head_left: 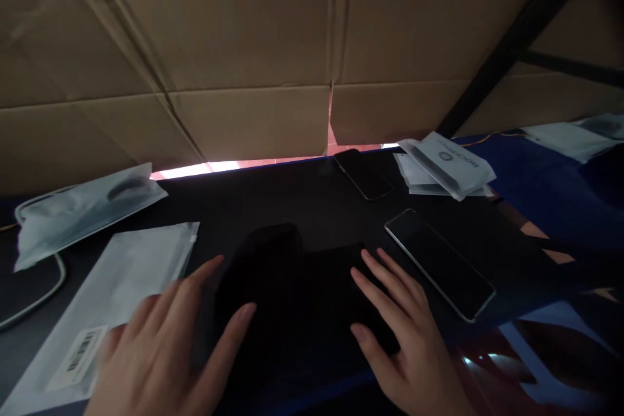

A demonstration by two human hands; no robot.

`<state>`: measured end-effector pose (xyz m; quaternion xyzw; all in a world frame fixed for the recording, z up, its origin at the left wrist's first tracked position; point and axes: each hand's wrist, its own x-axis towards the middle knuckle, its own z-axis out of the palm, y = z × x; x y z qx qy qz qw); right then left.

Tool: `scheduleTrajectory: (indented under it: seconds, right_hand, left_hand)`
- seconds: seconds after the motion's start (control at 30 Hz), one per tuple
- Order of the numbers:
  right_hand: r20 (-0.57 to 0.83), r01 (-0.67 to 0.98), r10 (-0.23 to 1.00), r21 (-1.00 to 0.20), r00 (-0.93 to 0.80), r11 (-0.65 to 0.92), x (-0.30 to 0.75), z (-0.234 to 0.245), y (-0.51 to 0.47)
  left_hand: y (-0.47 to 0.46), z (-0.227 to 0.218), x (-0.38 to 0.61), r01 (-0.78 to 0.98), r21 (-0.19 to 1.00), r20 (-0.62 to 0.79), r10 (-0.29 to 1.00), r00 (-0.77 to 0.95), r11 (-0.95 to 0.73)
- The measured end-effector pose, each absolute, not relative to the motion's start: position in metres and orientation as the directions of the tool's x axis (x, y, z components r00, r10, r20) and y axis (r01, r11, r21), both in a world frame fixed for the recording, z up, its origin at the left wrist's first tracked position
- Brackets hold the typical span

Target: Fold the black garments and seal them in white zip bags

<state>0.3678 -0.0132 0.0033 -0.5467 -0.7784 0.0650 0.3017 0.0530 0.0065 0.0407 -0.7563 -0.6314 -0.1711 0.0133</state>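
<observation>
My left hand [163, 338] is over the right edge of a flat white zip bag [131, 273] with a barcode label, its thumb and index finger spread and nothing in them. My right hand [407, 325] hovers or rests over the black surface [253, 198], fingers stretched and parted, with no thing held. Just right of it lies a smartphone [441, 263] with a dark screen and a pale rim. Between the hands is a very dark patch [302, 299]; I cannot tell whether it is shadow or a black object.
A second smartphone [363, 173] lies farther back. Several white packets [448, 166] are piled at the back right. Another frosted bag [92, 211] sits at the left beside a white cable [51, 296]. Cardboard [244, 32] stands behind, with a dark bar [517, 39] slanting at right.
</observation>
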Motion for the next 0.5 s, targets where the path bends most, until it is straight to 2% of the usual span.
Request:
scheduleTrajectory:
  seconds: [0.1, 0.2, 0.3, 0.4, 0.5]
  right_hand:
    - [0.435, 0.803, 0.879, -0.443, -0.196, 0.398, 0.368, 0.001, -0.012]
    - [0.476, 0.788, 0.862, -0.458, -0.172, 0.411, 0.367, -0.002, -0.011]
    - [0.478, 0.78, 0.865, -0.478, -0.156, 0.405, 0.367, -0.002, -0.011]
    - [0.474, 0.775, 0.868, -0.492, -0.144, 0.397, 0.368, -0.002, -0.011]
    - [0.474, 0.763, 0.871, -0.512, -0.132, 0.395, 0.369, -0.002, -0.011]
  left_hand:
    - [0.009, 0.029, 0.05, 0.936, 0.317, 0.132, 0.984, 0.118, -0.155]
    - [0.015, 0.031, 0.054, 0.879, 0.461, 0.131, 0.989, 0.067, -0.121]
    - [0.018, 0.047, 0.057, 0.862, 0.498, 0.201, 0.98, -0.009, -0.094]
    - [0.017, 0.067, 0.074, 0.842, 0.527, 0.335, 0.939, -0.077, -0.119]
    - [0.015, 0.08, 0.109, 0.794, 0.522, 0.428, 0.901, 0.072, -0.311]
